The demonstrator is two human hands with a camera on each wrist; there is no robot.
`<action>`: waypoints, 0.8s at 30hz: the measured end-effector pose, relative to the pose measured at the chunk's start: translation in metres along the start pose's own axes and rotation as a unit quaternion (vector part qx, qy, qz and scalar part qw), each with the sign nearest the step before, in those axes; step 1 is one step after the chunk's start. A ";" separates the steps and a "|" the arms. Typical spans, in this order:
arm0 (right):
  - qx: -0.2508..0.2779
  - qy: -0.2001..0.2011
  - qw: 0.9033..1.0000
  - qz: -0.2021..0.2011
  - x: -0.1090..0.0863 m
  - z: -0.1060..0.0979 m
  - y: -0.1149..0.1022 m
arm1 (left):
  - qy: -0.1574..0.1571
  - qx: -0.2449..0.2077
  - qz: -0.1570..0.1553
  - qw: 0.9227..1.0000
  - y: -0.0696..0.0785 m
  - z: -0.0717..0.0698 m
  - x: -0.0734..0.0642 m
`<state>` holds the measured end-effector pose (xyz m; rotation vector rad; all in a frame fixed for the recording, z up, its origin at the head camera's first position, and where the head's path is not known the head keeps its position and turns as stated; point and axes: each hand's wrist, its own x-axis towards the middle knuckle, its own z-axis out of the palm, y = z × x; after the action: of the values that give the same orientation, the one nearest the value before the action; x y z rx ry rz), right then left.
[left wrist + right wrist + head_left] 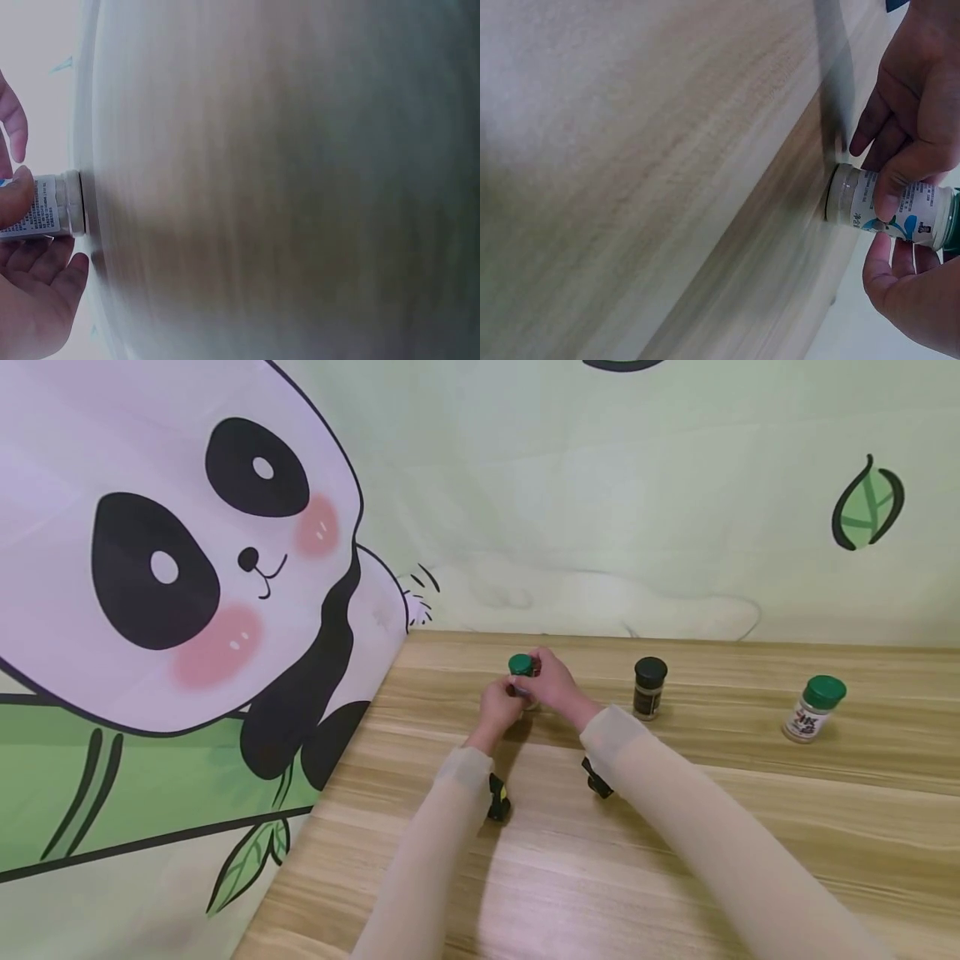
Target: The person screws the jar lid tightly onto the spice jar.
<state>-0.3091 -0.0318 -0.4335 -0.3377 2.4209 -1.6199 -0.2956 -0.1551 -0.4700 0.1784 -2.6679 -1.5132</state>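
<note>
A small spice jar with a green cap is upright between both hands near the table's far edge. Its printed white label and clear base show in the right wrist view, the base right at the wooden surface. My left hand grips the body, with its thumb across the label and fingers around the other side. From the other side my right hand pinches the jar close below the cap. In the right wrist view, fingertips of that hand rest along the label.
Right of the hands stands a spice jar with a black cap. Farther right is another green-capped jar. A panda-print cloth hangs behind the wooden table. Black wrist devices show below the sleeves.
</note>
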 end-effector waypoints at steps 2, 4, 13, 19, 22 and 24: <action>0.002 0.001 1.000 0.002 0.001 0.001 0.001 | 0.002 0.003 0.000 1.000 0.000 0.000 0.000; 0.000 0.002 1.000 0.004 0.001 0.002 0.001 | 0.002 0.005 -0.001 1.000 0.000 0.000 -0.001; -0.005 0.018 1.000 0.013 0.002 0.005 0.000 | 0.000 -0.006 -0.005 1.000 0.000 0.001 0.000; 0.006 0.037 0.999 0.008 0.002 0.009 0.000 | 0.007 -0.018 -0.015 1.000 0.000 0.001 0.004; 0.003 0.023 1.000 0.008 0.002 0.007 0.000 | 0.010 -0.012 -0.008 1.000 -0.002 0.000 0.004; -0.004 -0.003 1.000 0.006 0.004 0.003 0.000 | 0.011 -0.003 0.002 1.000 -0.002 0.000 0.004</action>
<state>-0.3117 -0.0354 -0.4351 -0.3272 2.4208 -1.6016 -0.2990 -0.1566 -0.4718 0.1897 -2.6447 -1.5087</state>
